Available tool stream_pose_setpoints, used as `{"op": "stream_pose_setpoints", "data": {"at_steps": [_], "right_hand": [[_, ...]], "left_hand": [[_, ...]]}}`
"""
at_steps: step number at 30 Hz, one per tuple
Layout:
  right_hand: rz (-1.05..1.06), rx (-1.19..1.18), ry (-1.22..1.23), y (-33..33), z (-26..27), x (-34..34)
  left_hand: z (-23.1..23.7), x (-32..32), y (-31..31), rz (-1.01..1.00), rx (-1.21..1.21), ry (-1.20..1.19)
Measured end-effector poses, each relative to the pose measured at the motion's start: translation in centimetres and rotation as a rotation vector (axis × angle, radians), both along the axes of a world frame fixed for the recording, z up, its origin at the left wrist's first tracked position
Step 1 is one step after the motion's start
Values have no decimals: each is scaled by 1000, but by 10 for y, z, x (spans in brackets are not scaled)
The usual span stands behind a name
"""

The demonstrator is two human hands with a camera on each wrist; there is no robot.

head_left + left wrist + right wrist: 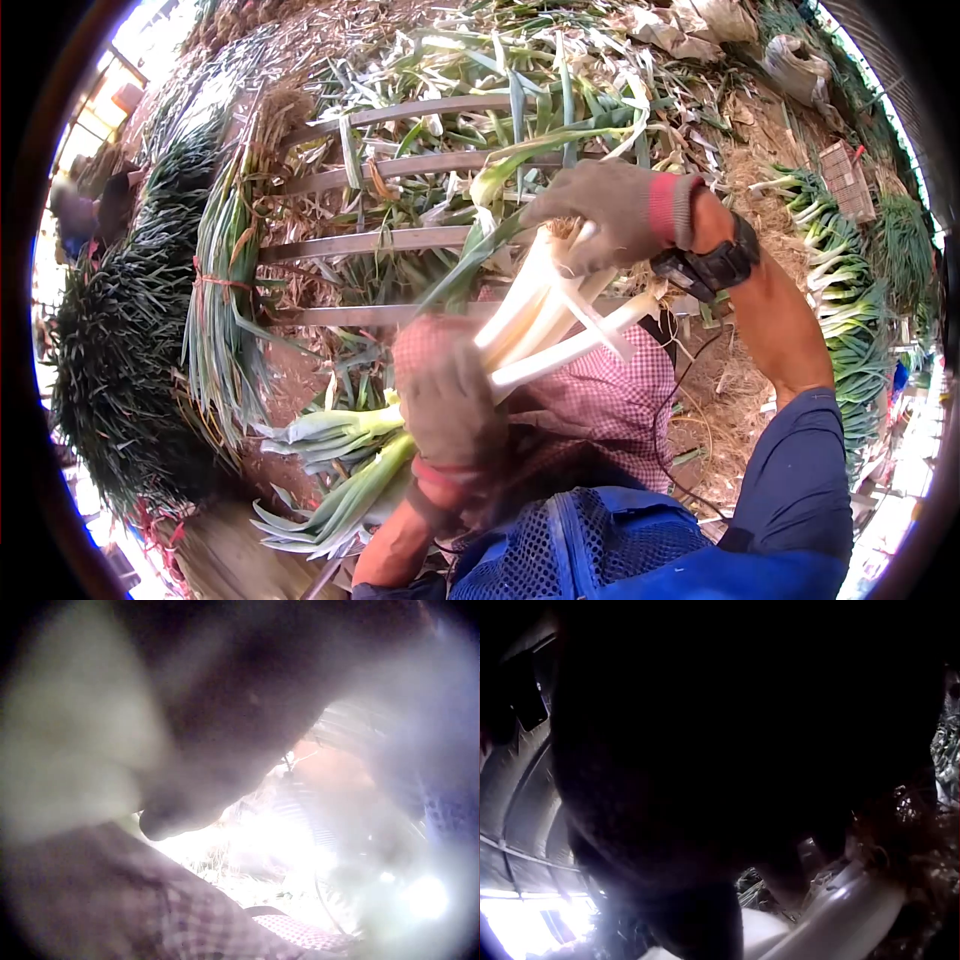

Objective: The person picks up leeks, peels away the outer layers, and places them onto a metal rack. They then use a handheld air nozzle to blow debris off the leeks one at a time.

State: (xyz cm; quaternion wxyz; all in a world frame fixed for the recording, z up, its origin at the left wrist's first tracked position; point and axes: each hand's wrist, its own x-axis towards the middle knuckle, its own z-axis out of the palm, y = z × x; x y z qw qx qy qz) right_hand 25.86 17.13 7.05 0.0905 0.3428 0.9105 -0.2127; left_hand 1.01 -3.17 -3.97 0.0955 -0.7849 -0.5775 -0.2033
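Note:
A bunch of thick green onions point(525, 310) lies slanted across the lap, white shafts up to the right and green tops down to the left. My gloved left hand point(450, 400), slightly blurred, grips the bunch around its lower middle. At the root end, my gloved right hand point(615, 220) curls its fingers over the tips of the shafts. A loose green leaf point(470, 265) runs down-left from those fingertips. In the right wrist view a white shaft point(840, 919) shows below the dark hand. Blurred glove and checked cloth point(172, 900) fill much of the left wrist view.
Metal bars point(370, 243) form a rack in front, with stripped leaves point(430, 70) heaped over and behind it. A tied onion bundle point(225, 280) leans at its left end, beside a dark green pile point(120, 350). More onions point(840, 300) lie in a row at right.

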Motion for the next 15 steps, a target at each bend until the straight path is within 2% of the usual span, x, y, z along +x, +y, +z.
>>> {"op": "stream_pose_setpoints", "data": {"at_steps": [2, 3, 5, 6, 8, 10, 12, 13, 15], "right_hand": [[105, 150, 130, -7, -10, 14], [96, 150, 131, -8, -12, 14], [-116, 21, 161, -10, -16, 11], [-123, 21, 161, -5, -26, 15], [-237, 627, -371, 24, -48, 28], [-823, 624, -269, 55, -35, 68], [-865, 843, 160, 36, -35, 102], [-926, 447, 323, 27, -28, 99], [-609, 14, 192, -4, -7, 84]], "left_hand": [[-1, 1, 1, -3, -1, 2], [-1, 2, 2, -2, 3, 2], [0, 4, 3, -14, 2, 7], [0, 5, 3, -17, 0, 9], [6, 6, 5, -18, -24, -23], [8, 3, 3, -14, -45, -57], [7, -7, 4, -8, -117, -117], [11, -9, 5, -1, -163, -174], [14, -13, 9, -14, -152, -183]]}}
